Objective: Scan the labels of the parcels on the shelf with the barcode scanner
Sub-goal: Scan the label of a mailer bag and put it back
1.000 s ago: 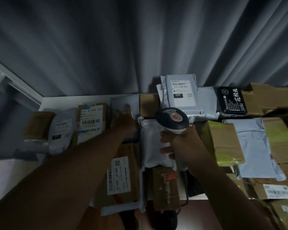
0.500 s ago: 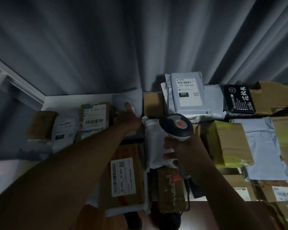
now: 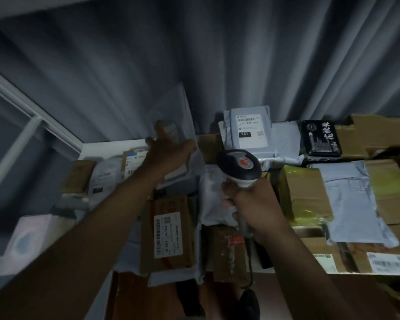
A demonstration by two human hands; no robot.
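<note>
The grey mailer bag (image 3: 246, 132) at the back edge of the shelf (image 3: 111, 144) bears a white label with a barcode, a blurred number line beginning "23", and "231" in white on a black patch. The black packet (image 3: 320, 138) to its right, also at the back, carries large white Chinese characters, too blurred to read. The cardboard box (image 3: 169, 234) near the front edge has a white label with a barcode and "J6-504" printed twice along it. Other labels are unreadable.
</note>
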